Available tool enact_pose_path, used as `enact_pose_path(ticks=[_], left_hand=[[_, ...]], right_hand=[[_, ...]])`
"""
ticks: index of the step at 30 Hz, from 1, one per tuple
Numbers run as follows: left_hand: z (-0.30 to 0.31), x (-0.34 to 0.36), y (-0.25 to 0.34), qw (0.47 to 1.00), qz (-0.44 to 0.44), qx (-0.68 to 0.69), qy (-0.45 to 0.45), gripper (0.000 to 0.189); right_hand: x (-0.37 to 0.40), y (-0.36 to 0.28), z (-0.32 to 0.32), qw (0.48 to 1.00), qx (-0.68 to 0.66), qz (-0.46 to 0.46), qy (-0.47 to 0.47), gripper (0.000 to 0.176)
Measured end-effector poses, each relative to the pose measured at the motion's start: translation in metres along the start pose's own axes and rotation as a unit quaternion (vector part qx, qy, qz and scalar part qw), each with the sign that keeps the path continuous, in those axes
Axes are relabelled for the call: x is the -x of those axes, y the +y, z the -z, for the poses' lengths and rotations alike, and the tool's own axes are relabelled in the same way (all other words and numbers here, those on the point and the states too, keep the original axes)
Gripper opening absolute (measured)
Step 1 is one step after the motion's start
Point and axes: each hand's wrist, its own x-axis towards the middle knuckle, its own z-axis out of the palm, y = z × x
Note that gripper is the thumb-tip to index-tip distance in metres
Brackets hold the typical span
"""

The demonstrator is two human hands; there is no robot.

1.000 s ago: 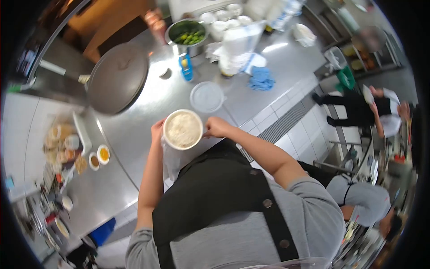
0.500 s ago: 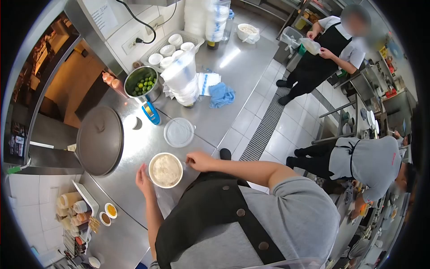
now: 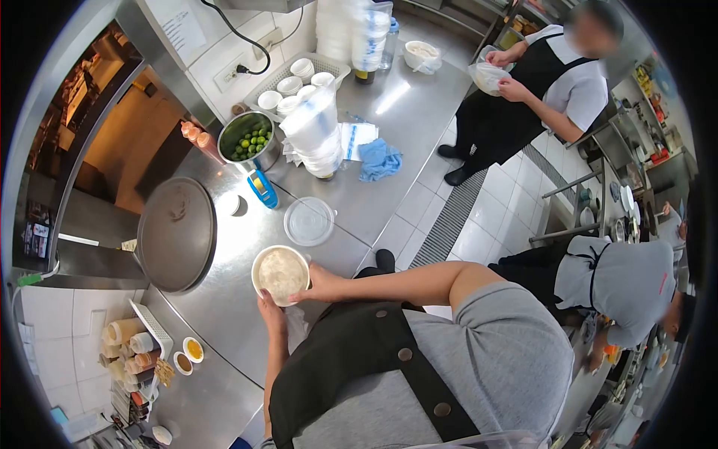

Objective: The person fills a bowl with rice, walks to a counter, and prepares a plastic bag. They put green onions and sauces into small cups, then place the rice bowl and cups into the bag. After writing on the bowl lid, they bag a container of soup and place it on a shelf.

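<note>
A white round tub holds pale, creamy food, its surface hazy under what looks like clear plastic. It sits near the counter's front edge. Thin clear plastic hangs below the tub on my side. My left hand is at the near left of the rim, fingers closed on the plastic against the tub. On the right side of the rim, my right hand has its fingers curled in, also gripping plastic there; the fingertips are partly hidden. A clear round lid lies just beyond the tub.
Behind stand a blue tape dispenser, a pot of limes, stacked plastic containers and a blue cloth. A dark round tray lies left. One co-worker holds a plastic bag; another stands behind.
My hands have come from either side of the tub toward each other at its near rim. The food's surface now looks hazier. The co-worker at the back has stepped toward the counter.
</note>
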Motion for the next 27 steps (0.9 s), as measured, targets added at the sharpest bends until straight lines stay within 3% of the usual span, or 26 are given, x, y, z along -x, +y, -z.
enact_pose_path(ticks=[2,5,8,11,15,17,21,24,26,27], left_hand=[[0.002,-0.005,-0.001,0.999,-0.001,0.035,0.018,0.058],[0.0,-0.002,0.002,0.995,-0.006,0.078,0.059,0.057],[-0.005,-0.001,-0.001,0.994,-0.035,0.071,0.077,0.056],[-0.012,-0.005,0.002,0.991,-0.075,0.046,0.096,0.055],[-0.018,-0.016,0.002,0.985,-0.081,0.067,0.141,0.053],[-0.013,-0.026,-0.005,0.987,-0.065,0.048,0.137,0.051],[-0.003,-0.038,0.013,0.994,-0.067,-0.046,0.078,0.042],[0.011,-0.041,0.027,0.992,-0.013,-0.109,0.054,0.037],[0.015,-0.039,0.034,0.984,0.01,-0.175,0.038,0.037],[0.014,-0.04,0.03,0.987,-0.021,-0.157,0.039,0.037]], right_hand=[[-0.001,-0.007,0.0,0.998,-0.047,-0.045,0.028,0.098],[-0.017,0.019,-0.011,0.995,-0.096,0.007,0.012,0.095],[-0.021,0.002,-0.001,1.0,0.019,-0.022,-0.01,0.091],[-0.035,0.03,-0.011,0.996,0.079,0.038,-0.008,0.089],[-0.061,0.049,-0.008,0.997,-0.026,0.047,-0.056,0.084],[-0.07,0.022,0.015,0.989,-0.093,0.032,-0.114,0.081],[-0.104,0.056,0.013,0.998,-0.053,-0.031,0.0,0.078],[-0.113,0.047,0.033,0.99,-0.074,-0.1,-0.069,0.074],[-0.143,0.094,0.028,0.995,0.022,-0.04,-0.092,0.081],[-0.145,0.092,0.025,0.992,0.071,-0.01,-0.106,0.085]])
